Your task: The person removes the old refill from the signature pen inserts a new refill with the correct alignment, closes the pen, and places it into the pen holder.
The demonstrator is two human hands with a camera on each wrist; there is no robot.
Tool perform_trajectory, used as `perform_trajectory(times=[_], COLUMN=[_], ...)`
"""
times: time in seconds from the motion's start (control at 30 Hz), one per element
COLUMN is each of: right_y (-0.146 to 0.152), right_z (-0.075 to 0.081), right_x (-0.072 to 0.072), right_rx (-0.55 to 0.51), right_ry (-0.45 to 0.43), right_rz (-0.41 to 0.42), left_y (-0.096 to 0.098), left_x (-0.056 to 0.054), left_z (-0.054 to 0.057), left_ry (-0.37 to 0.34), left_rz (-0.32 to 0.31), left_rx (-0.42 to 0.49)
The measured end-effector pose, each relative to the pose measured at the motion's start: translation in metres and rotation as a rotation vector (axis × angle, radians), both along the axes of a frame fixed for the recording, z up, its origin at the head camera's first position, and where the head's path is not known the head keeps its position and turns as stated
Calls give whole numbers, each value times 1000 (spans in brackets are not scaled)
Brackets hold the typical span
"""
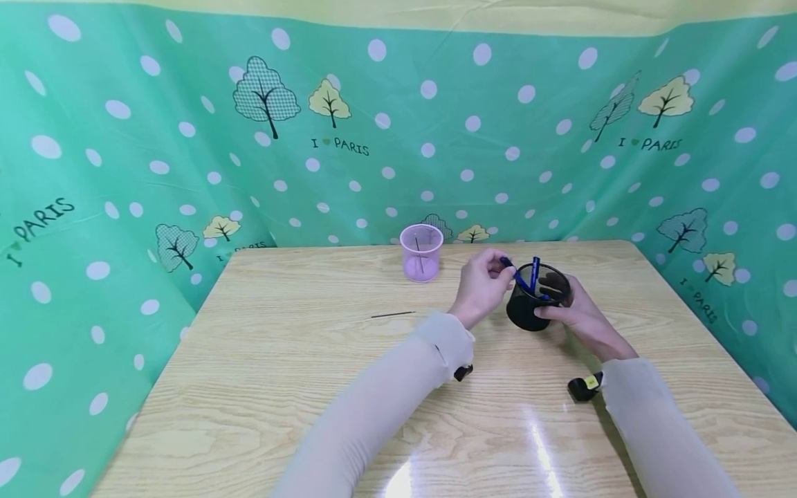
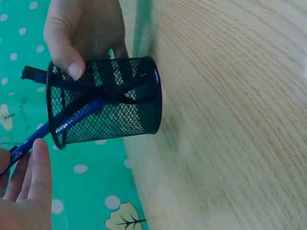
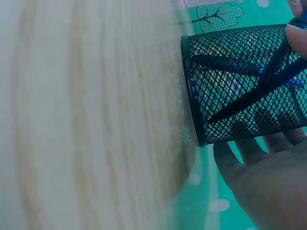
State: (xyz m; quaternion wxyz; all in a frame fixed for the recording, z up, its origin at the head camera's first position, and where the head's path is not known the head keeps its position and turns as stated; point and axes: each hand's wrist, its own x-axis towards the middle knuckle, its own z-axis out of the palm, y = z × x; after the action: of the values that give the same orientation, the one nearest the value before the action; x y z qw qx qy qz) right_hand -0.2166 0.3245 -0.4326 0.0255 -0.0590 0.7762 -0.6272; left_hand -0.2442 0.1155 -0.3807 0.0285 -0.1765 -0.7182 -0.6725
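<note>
A black mesh pen holder (image 1: 521,312) leans slightly at the right of the table, and my right hand (image 1: 579,312) grips its side with the thumb in front. With thumb and fingers, my left hand (image 1: 484,282) pinches the upper end of a blue pen (image 2: 33,138) at the rim. That pen's lower part is inside the mesh. Another blue pen (image 1: 535,268) sticks up out of the holder, and a further dark pen shows through the mesh in the left wrist view. Whether the holder's base touches the table, I cannot tell.
A purple mesh pen holder (image 1: 422,266) stands near the table's back edge, with a thin dark stick in it. Another thin dark stick (image 1: 392,315) lies on the wooden table (image 1: 280,387). Behind hangs a green dotted curtain (image 1: 349,187).
</note>
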Motion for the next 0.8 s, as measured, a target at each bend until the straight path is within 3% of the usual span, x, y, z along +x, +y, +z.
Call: perform_trajectory(times=[0.37,0.6,0.8], right_y=[1,0,0], right_z=[-3,-1,-1], right_x=[-1,0,0], right_rx=[14,-13,-3], right_ry=[4,16,-3], right_rz=[-10,11,-2], left_y=[1,4,7], left_x=[0,0,-2], left_z=[-3,-5,-8], left_ry=[103,57,45], left_rz=[18,4,36], left_rx=[-161,-142,-160])
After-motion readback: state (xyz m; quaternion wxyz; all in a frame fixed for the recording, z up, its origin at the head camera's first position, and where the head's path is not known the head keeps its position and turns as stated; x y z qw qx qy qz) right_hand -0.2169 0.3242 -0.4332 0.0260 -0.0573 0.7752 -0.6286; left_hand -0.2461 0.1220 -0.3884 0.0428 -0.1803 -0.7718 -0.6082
